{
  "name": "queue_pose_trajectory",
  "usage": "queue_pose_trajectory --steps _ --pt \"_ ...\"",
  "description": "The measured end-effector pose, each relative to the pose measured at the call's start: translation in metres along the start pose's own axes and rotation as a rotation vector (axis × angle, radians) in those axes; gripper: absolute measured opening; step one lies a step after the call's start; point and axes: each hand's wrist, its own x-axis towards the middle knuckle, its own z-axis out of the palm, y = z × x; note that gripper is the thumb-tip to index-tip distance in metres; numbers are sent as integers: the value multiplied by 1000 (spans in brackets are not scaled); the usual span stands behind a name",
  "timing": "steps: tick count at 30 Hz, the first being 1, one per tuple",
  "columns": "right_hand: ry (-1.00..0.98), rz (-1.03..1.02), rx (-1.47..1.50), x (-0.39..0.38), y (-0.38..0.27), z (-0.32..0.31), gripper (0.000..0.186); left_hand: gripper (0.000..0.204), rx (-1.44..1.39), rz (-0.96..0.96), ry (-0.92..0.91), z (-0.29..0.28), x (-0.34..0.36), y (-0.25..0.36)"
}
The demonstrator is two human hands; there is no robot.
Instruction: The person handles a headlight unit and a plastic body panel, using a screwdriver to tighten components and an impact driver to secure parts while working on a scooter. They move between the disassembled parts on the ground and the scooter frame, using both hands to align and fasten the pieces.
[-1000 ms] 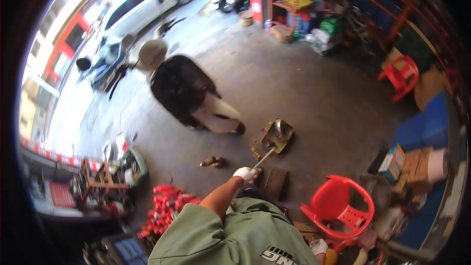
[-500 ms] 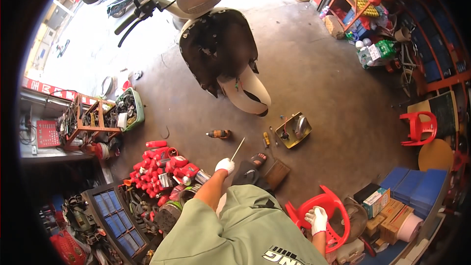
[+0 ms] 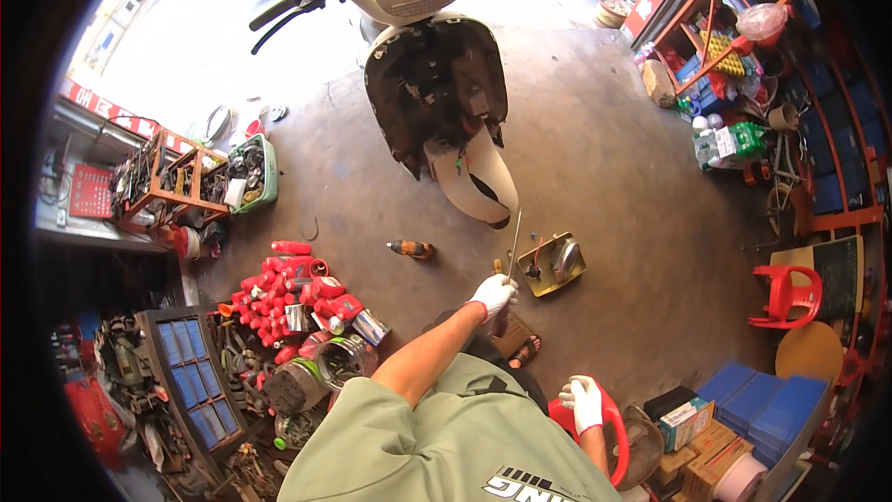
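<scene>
Left hand has its fingers wrapped round one end of a thin rod, the rest poking out ahead of them. Right hand's by the red chair, fingers kinda curled, can't tell if they're gripping anything.

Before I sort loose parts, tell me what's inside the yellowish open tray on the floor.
In the tray sit a rounded silvery piece and a small dark part by a red wire. Whatever lies beneath them is covered.
</scene>
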Motion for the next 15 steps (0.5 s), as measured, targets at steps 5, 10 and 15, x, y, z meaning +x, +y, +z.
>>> queue_pose_trajectory --steps 5,10,15 --pt "-216 -91 -65 22 -28 -22 23 8 -443 -8 -179 70 -31 0" --pt "-480 -46 16 23 -75 3 39 8 -545 -26 -263 100 -60 24" --pt "-624 89 240 34 -111 56 37 12 -647 -7 -234 86 -69 58"
